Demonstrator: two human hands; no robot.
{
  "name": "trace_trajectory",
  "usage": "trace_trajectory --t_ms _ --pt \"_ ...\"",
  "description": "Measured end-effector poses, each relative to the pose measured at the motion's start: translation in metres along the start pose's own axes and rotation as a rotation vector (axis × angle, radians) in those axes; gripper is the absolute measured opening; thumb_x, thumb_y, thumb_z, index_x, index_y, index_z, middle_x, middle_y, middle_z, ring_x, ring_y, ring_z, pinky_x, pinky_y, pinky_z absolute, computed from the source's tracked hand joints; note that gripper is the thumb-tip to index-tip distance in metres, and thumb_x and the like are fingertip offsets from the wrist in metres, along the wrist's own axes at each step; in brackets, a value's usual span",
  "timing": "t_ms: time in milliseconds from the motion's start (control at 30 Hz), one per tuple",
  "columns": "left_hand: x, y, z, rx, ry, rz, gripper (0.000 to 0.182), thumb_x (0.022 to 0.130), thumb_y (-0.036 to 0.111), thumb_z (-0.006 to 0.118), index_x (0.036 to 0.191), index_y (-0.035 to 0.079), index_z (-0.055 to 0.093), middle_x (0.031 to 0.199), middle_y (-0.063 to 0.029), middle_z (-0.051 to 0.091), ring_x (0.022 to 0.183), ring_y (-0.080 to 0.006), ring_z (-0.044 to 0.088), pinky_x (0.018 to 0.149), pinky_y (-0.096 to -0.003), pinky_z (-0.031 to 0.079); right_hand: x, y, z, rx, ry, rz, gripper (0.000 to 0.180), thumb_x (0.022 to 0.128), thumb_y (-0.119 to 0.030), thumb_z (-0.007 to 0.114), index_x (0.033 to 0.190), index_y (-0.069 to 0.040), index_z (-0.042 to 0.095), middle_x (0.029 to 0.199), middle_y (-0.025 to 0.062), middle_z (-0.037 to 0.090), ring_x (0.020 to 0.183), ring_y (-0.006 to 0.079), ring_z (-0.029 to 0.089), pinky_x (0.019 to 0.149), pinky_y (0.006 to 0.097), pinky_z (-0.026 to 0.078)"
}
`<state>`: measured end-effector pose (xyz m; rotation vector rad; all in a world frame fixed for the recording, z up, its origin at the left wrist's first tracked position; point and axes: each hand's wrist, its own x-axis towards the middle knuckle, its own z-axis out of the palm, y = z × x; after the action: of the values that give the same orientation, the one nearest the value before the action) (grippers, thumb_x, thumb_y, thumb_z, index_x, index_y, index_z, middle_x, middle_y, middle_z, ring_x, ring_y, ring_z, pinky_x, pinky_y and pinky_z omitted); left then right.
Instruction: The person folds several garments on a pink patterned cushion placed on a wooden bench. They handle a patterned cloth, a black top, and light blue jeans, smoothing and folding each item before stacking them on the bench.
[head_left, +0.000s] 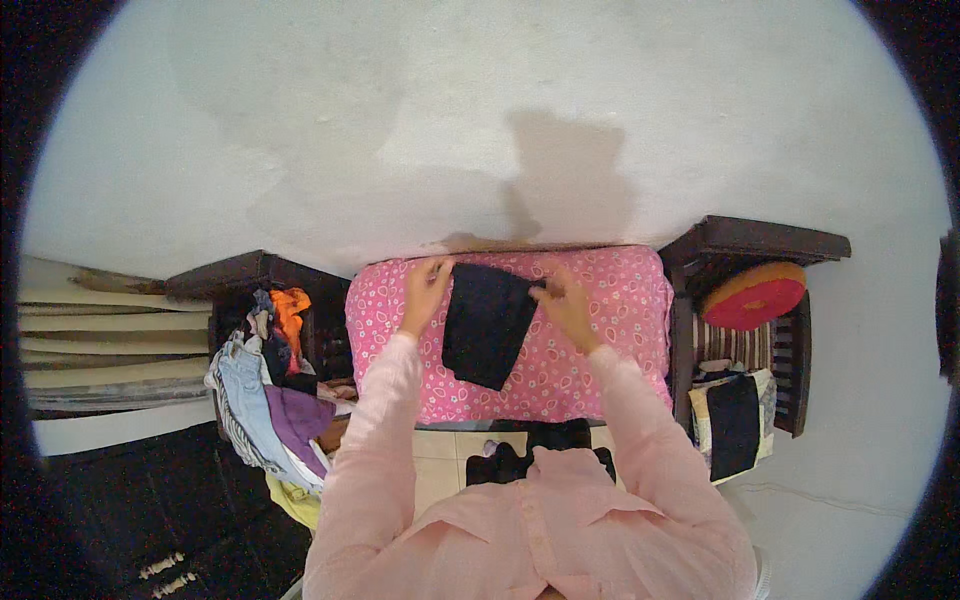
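Note:
A folded black garment (487, 326) lies over a table covered with a pink patterned cloth (622, 360), slightly tilted. My left hand (427, 289) is at the garment's far left corner, thumb and fingertips together on its edge. At the far right corner, my right hand (564, 300) pinches a bit of the black fabric, which sticks out between thumb and fingers. The right hand is a little blurred. What kind of garment it is cannot be made out from its folds.
On the left, a dark wooden chair (262, 266) carries heaped clothes, including light blue denim (259, 427) and a purple piece (300, 416). To the right, another dark wooden chair (772, 240) holds a round red-and-orange cushion (757, 300) and a folded stack with a black cloth (733, 427) on top. A wall (375, 150) rises behind the table.

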<state>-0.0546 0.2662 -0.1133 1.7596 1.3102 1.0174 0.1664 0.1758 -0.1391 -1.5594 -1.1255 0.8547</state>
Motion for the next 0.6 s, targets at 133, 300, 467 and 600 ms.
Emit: trace_trajectory --t_ms 133,300,467,600 --pt "-0.092 -0.036 -0.029 -0.073 -0.023 -0.343 0.020 0.083 0.018 0.056 0.089 0.000 0.062 0.077 -0.0050 0.062 0.067 -0.0079 0.052 0.063 -0.0240 0.043 -0.068 0.021 0.016 -0.133 -0.459 -0.104 0.025 0.073 -0.012 0.063 0.096 -0.006 0.057 0.089 0.0104 0.060 0.078 0.0232 0.059 0.068 0.0312 0.047" --pt "-0.195 -0.126 -0.016 0.074 -0.165 -0.694 0.022 0.080 0.017 0.059 0.096 0.002 0.058 0.089 -0.0108 0.060 0.079 -0.0165 0.056 0.073 -0.0299 0.045 -0.125 0.069 0.041 -0.359 -0.662 -0.136 0.020 0.076 -0.013 0.058 0.094 -0.005 0.058 0.091 0.0110 0.059 0.084 0.0272 0.058 0.072 0.0357 0.046" --pt "-0.195 -0.099 0.024 0.660 -0.153 -0.073 0.044 0.078 0.017 0.057 0.116 0.000 0.044 0.123 -0.0184 0.040 0.111 -0.0341 0.040 0.091 -0.0415 0.035 -0.089 0.081 0.052 -0.434 -0.594 -0.046 0.027 0.077 -0.019 0.055 0.099 -0.003 0.053 0.102 0.0144 0.055 0.093 0.0317 0.053 0.082 0.0400 0.042" --pt "-0.200 -0.078 0.052 0.692 -0.528 -0.111 0.055 0.080 0.027 0.055 0.122 -0.003 0.037 0.131 -0.0207 0.032 0.118 -0.0387 0.034 0.096 -0.0421 0.032 -0.021 0.069 0.069 -0.659 -0.266 -0.102 0.040 0.072 -0.023 0.063 0.105 -0.004 0.050 0.106 0.0167 0.052 0.101 0.0319 0.048 0.086 0.0395 0.039"
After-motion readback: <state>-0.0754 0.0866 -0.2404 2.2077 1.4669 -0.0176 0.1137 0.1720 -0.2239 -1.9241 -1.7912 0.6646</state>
